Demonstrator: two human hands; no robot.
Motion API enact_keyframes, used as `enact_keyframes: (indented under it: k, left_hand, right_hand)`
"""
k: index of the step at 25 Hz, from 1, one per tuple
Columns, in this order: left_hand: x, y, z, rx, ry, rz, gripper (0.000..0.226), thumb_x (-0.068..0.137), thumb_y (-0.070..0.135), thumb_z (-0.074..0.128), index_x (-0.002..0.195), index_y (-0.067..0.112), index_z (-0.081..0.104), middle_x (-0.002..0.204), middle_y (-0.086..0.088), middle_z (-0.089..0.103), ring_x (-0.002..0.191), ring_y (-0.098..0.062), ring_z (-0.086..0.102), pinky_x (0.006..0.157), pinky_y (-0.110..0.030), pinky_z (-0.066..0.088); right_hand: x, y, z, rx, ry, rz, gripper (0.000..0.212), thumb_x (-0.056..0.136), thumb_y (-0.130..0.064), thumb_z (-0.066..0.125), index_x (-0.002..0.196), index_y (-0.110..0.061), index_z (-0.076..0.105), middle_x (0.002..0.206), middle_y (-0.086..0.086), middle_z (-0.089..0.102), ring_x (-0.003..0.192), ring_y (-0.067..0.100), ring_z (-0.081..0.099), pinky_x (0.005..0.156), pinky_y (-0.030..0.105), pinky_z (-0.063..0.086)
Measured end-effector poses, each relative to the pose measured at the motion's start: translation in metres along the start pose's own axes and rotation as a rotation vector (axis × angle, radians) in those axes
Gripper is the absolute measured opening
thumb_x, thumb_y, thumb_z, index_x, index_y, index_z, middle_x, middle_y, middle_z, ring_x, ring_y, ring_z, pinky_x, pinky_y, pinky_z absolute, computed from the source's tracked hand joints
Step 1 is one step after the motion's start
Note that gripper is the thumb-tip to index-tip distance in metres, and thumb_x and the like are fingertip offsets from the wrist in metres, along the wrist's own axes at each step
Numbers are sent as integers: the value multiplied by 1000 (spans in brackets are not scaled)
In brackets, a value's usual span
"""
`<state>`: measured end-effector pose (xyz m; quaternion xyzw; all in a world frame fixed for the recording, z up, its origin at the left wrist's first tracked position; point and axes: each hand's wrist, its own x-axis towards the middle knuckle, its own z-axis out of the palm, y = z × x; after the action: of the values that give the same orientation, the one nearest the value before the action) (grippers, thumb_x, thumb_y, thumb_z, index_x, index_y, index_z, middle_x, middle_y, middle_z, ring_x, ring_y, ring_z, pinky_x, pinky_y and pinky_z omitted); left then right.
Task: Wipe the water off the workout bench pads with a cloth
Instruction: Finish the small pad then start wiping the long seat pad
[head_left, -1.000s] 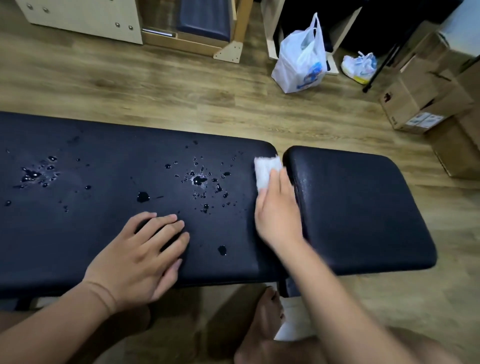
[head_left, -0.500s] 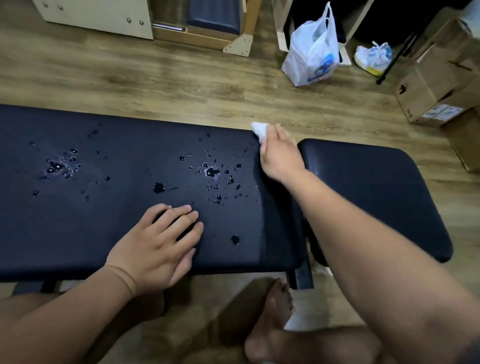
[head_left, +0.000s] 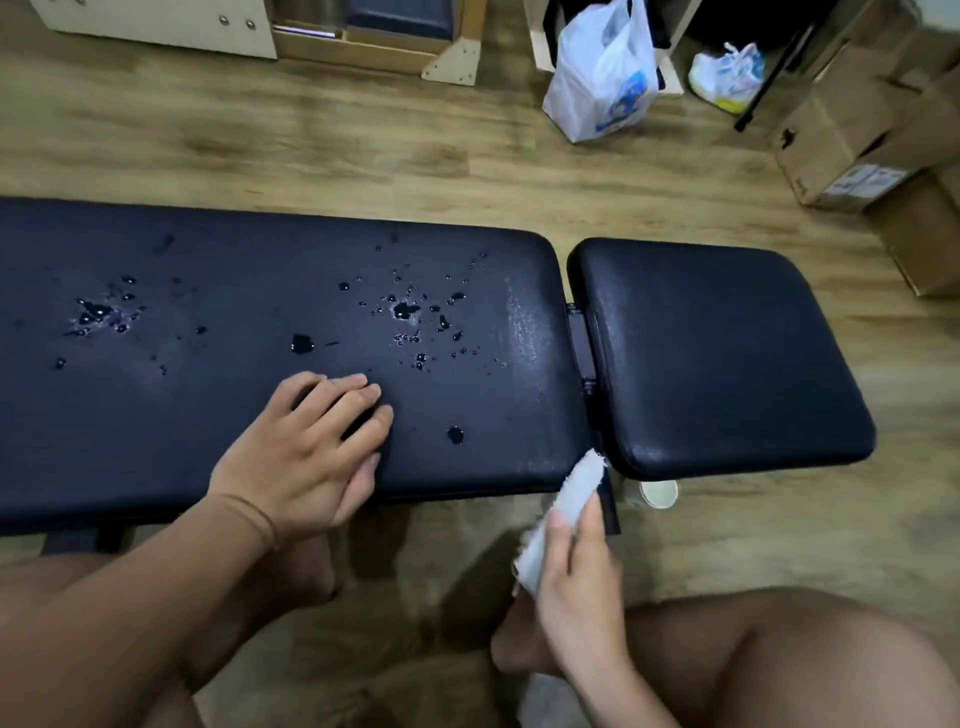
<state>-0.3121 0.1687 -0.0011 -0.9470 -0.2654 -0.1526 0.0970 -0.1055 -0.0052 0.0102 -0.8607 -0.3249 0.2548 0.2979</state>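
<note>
White cloth (head_left: 574, 493), pinched in the right hand (head_left: 582, 587), has swept off the near edge of the long pad (head_left: 156, 426) (damp streak (head_left: 524, 332) left behind); droplets (head_left: 405, 310) remain beside the flat, resting left hand (head_left: 304, 457).

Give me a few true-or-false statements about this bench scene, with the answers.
1. Water drops lie on the long pad. True.
2. The left hand hovers in the air. False: it rests flat on the long pad.
3. The right hand grips a white cloth. True.
4. The white cloth lies spread across the short pad. False: it is at the pads' near edge, by the gap between them.
5. A white plastic bag stands beyond the long pad. True.
</note>
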Motion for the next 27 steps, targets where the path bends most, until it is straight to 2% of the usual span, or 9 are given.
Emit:
enact_keyframes:
  k: [2, 4, 9, 12, 15, 18, 21, 24, 27]
  left_hand:
    - [1, 0, -1, 12, 4, -1, 42, 85, 31, 46, 110, 6, 69, 118, -16, 66, 111, -36, 63, 95, -49, 40]
    - [2, 1, 0, 13, 3, -1, 41, 85, 30, 46, 111, 6, 68, 118, -16, 66, 111, -35, 62, 95, -49, 41]
    - [1, 0, 0, 18, 11, 2, 41, 87, 31, 45, 111, 6, 66, 118, -16, 65, 111, -36, 61, 94, -49, 41]
    - [1, 2, 0, 13, 3, -3, 40, 86, 31, 48, 111, 6, 66, 118, -16, 65, 111, -36, 61, 94, -49, 42]
    - [1, 1, -1, 10, -6, -12, 40, 86, 32, 48, 112, 7, 66, 119, -16, 65, 112, -36, 61, 95, -49, 42]
    - [1, 1, -1, 8, 3, -27, 40, 86, 32, 47, 111, 8, 67, 119, -15, 65, 113, -35, 62, 95, -49, 42]
    - [2, 1, 0, 5, 11, -26, 39, 86, 32, 48, 111, 8, 67, 118, -15, 66, 112, -35, 62, 95, -48, 42]
    - [1, 1, 0, 4, 1, -26, 40, 86, 32, 48, 112, 8, 67, 119, -15, 66, 113, -35, 62, 96, -48, 42]
    - [1, -1, 0, 8, -8, -24, 40, 85, 33, 49, 112, 9, 67, 119, -14, 66, 114, -34, 62, 96, -47, 42]
  right_hand:
    - [19, -2, 7, 116, 84, 175, 37, 103, -30, 33, 133, -15, 47, 100, 2, 65, 98, 29, 61, 83, 39, 45]
    - [32, -5, 8, 180, 137, 243, 34, 102, -28, 35, 129, -14, 51, 105, 5, 65, 104, 30, 60, 89, 43, 46]
    - [42, -7, -6, -53, 186, -16, 37, 100, -14, 39, 135, -12, 49, 122, 14, 63, 112, 33, 56, 90, 33, 38]
    - [25, -13, 1, -288, 94, -224, 43, 103, -19, 31, 143, -7, 42, 151, 16, 39, 142, 28, 33, 115, 29, 25]
    - [5, -17, 30, -564, 19, -427, 59, 100, -36, 25, 147, -2, 30, 157, 22, 23, 148, 35, 14, 117, 52, 21]
    - [20, -33, 38, -685, 19, -399, 70, 97, -46, 24, 147, 2, 26, 155, 28, 22, 146, 42, 15, 115, 61, 17]
    - [59, -62, 29, -737, -65, -458, 77, 96, -54, 13, 150, 1, 20, 158, 26, 15, 148, 38, 7, 118, 57, 3]
    - [147, -110, 36, -721, -180, -471, 72, 100, -53, 12, 153, -5, 8, 161, 20, -1, 149, 31, -8, 120, 50, -5]
    - [228, -162, 43, -698, -281, -493, 63, 102, -47, 14, 152, -9, 19, 162, 17, 5, 150, 29, -3, 119, 49, 0]
